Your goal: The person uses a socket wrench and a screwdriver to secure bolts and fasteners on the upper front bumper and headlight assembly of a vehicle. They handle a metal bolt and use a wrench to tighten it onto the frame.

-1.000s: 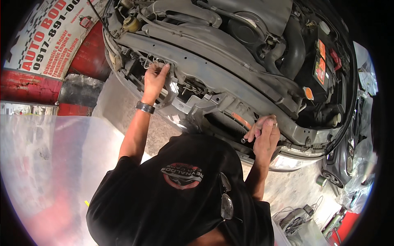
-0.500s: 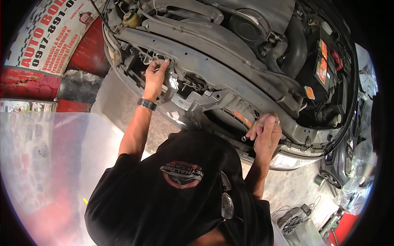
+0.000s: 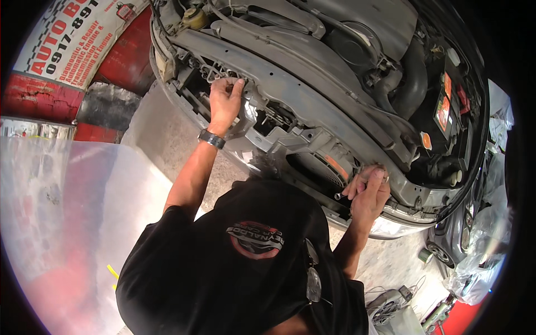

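Note:
An open engine bay lies ahead, and the grey front crossmember [image 3: 254, 66] of the car runs across it from upper left to lower right. My left hand [image 3: 226, 103], with a watch [image 3: 212, 139] at the wrist, rests its closed fingers on the crossmember's left part, beside the headlight opening; its fingertips are partly hidden. My right hand [image 3: 369, 192] is closed at the right part of the front end, near the grille opening. From its fingers sticks out the round metal end of a small socket wrench [image 3: 338, 196]; the rest is hidden in the hand.
A car battery [image 3: 444, 106] and a black air hose [image 3: 412, 84] sit in the engine bay. To the left stand red barrels [image 3: 120, 56] with a sign. At the lower right lie coiled cables [image 3: 386, 310] and plastic sheeting [image 3: 480, 245]; another car's wheel [image 3: 440, 254] shows there.
The whole view has shifted a little, so the car and both hands appear slightly further right. Each hand keeps nearly the same place on the car, and the right hand still holds the socket wrench.

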Motion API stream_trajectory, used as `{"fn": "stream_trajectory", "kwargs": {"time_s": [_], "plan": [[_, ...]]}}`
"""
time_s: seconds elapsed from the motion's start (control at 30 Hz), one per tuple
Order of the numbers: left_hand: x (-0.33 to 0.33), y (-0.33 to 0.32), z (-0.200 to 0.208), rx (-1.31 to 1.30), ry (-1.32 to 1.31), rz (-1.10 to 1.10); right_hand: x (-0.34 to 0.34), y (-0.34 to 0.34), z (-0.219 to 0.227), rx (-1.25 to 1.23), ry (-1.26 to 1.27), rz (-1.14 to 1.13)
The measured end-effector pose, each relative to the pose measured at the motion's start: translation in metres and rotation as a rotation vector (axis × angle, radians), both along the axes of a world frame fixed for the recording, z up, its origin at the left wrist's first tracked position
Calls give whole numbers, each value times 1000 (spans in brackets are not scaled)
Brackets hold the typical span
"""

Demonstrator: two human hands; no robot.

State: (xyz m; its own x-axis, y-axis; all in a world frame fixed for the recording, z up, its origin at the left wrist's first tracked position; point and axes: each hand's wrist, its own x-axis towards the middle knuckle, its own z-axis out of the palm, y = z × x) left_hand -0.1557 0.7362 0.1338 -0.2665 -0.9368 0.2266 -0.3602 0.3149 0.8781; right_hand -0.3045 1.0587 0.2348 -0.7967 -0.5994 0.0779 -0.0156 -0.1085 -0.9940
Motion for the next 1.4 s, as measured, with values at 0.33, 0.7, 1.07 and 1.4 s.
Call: {"fn": "stream_trajectory", "kwargs": {"time_s": [0.33,0.7,1.07,1.4], "plan": [[-7,4,3,-89,22,-12,25,-32,0,196,405,-148],[-3,4,13,-165,51,-14,44,-70,23,377,580,-167],[1,2,22,-188,5,-93,31,-59,26,303,445,-56],[-7,-7,4,-252,-88,-3,23,-41,18,215,332,-40]]}}
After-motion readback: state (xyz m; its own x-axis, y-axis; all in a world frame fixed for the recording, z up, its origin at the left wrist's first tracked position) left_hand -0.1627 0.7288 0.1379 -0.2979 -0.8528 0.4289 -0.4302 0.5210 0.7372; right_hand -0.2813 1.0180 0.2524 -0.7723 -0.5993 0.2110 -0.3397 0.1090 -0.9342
